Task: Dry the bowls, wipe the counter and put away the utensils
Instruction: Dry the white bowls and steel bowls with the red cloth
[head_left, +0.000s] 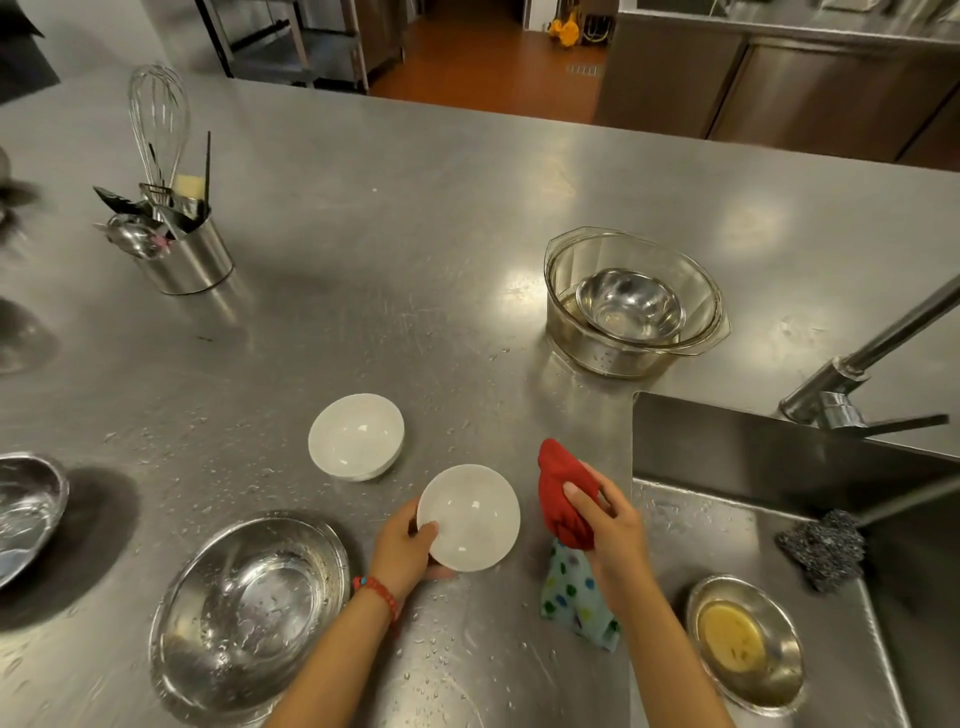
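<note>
White bowl (467, 517), near the sink (753, 519): our left hand (402, 551) grips its rim; right hand (610, 525) grips red cloth (558, 499). We should wipe inside, turning it.

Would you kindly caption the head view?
Left hand grips a white bowl; right hand holds a red cloth.

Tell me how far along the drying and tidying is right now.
Early. Done: nothing clearly; I can't tell whether the second white bowl is dry. In hand: the left hand holds a white bowl by its rim, the right hand grips a red cloth beside it. Left: the big steel bowl is beaded with water, drops cover the counter, and the utensil holder sits out.
</note>
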